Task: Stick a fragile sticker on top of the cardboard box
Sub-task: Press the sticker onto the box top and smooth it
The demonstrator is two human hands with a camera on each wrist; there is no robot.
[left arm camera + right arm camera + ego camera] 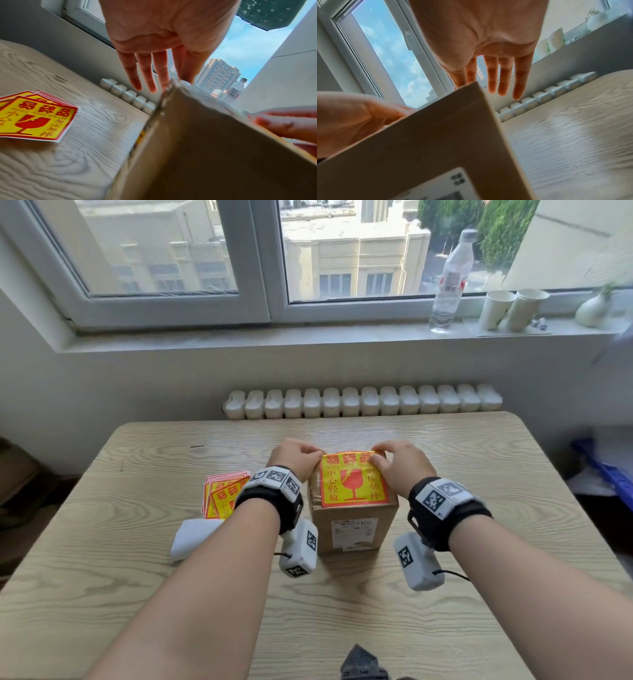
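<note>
Cardboard fills the middle of my head view: the box (354, 522) stands upright on the table (479, 474), and the sticker (352, 482) lies across its top with its heading at the far edge and its foot toward me, its long axis running near to far. My left hand (297, 455) pinches the far left corner of the sticker and my right hand (400, 462) pinches the far right corner. To do this well I judge I should lower the far edge last and smooth outward from the middle, keeping the edges square to the box. From the left wrist, three fingers (145, 73) hang straight past the box corner, and spare stickers (36, 116) lie on the table. From the right wrist, three fingers (505, 75) reach down behind the box edge, while thumb and forefinger disappear behind it.
</note>
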